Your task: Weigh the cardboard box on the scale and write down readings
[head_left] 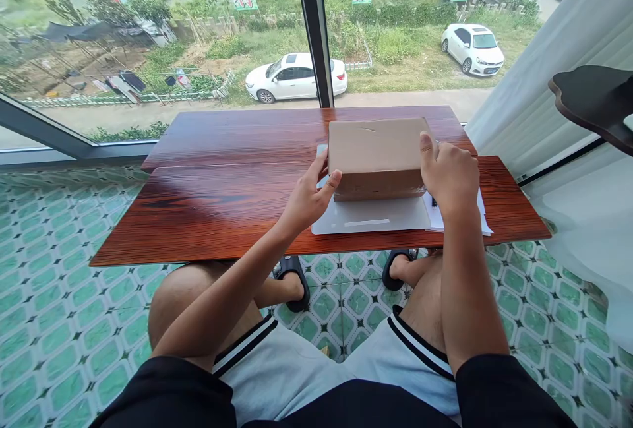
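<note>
A brown cardboard box [378, 144] is held between my two hands, over the right part of the wooden table. My left hand [311, 194] presses its left end, the thumb at the near corner and the fingers along the side. At the right end, my right hand [450, 171] grips the box with the thumb raised at its top edge. Beneath the box lies a flat silvery-grey panel [370, 220], partly covered. White papers [482, 217] stick out under my right hand, with a small dark item on them. Whether the box rests on the panel is hard to tell.
The reddish-brown table [198, 210] stands against large windows with a dark frame post [316, 26]. A white curtain [534, 65] hangs on the right, near a dark curved wooden piece [593, 101]. My knees are beneath the table's front edge, above a green tiled floor [64, 309].
</note>
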### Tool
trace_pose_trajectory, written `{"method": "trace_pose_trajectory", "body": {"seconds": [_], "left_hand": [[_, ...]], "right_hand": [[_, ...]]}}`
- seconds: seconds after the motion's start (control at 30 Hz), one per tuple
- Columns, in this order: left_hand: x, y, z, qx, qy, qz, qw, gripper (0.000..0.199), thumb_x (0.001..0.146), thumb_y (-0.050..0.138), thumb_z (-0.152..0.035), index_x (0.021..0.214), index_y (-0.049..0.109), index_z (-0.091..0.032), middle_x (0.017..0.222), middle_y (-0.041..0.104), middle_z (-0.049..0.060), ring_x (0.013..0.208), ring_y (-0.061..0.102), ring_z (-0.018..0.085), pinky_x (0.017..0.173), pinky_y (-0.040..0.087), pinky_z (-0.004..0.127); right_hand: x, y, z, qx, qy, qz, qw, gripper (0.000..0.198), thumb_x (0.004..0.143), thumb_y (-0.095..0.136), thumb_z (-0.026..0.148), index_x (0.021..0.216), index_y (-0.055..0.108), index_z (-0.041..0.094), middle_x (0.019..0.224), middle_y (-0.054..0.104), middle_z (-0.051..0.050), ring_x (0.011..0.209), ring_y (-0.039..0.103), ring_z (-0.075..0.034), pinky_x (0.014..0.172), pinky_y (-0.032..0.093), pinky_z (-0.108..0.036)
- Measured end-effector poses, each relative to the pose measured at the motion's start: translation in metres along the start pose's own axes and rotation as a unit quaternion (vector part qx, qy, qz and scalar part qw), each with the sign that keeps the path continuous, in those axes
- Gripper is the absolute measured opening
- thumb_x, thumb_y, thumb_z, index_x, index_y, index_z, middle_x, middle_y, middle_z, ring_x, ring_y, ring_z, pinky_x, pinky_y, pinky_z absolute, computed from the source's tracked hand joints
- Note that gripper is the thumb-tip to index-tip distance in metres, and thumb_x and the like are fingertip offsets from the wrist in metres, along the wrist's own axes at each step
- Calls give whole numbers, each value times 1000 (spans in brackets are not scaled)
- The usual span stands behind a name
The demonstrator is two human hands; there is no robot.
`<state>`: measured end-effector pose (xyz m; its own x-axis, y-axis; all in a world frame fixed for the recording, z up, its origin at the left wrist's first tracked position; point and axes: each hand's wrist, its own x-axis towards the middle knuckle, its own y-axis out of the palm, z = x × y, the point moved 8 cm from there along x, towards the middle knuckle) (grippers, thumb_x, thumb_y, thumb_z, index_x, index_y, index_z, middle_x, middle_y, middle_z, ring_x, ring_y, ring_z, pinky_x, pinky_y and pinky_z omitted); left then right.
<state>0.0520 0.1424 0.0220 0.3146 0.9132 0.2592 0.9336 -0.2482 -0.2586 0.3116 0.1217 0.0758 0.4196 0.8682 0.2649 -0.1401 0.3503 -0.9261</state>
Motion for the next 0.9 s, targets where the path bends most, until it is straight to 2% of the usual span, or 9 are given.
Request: {"method": "trace_pose_trajectory", "body": {"seconds": [0.2, 0.43, 0.57, 0.7, 0.9], "left_hand": [[-2, -3, -2, 28, -16, -7, 999, 78, 99, 56, -51, 160, 33, -8, 154, 53, 17, 140, 52, 31, 114, 44, 44], [-5, -16, -9, 56, -28, -36, 997, 70, 100, 51, -49, 159, 39, -14, 160, 47, 12, 145, 46, 29, 114, 44, 41], [-6, -28, -15, 75, -8, -52, 996, 66, 102, 48, -47, 157, 41, -13, 159, 48, 13, 143, 48, 28, 116, 40, 41], [-8, -43, -22, 111, 11, -78, 991, 61, 103, 47, -47, 155, 45, -14, 152, 56, 13, 135, 55, 28, 111, 44, 41], [-11, -73, -35, 186, 32, -134, 973, 58, 104, 43, -46, 150, 52, -12, 150, 58, 15, 141, 50, 29, 115, 37, 39]], "right_hand": [[-2, -1, 3, -7, -1, 0, 1000, 78, 103, 21, 64, 100, 73, 7, 91, 73, -25, 93, 71, -42, 82, 52, -53], [-5, -3, 13, 4, -16, -12, 1000, 85, 100, 13, 69, 95, 72, 8, 86, 71, -25, 85, 70, -40, 78, 50, -52], [-7, -2, 23, 16, -29, -10, 999, 81, 102, 15, 67, 98, 71, 9, 86, 71, -23, 85, 69, -37, 78, 49, -50], [-11, 0, 34, 28, -43, -10, 999, 78, 102, 16, 66, 99, 70, 10, 85, 70, -21, 83, 68, -35, 77, 48, -48], [-17, 5, 57, 59, -80, -28, 995, 77, 101, 16, 70, 96, 68, 13, 79, 67, -16, 72, 63, -29, 68, 42, -40]]}}
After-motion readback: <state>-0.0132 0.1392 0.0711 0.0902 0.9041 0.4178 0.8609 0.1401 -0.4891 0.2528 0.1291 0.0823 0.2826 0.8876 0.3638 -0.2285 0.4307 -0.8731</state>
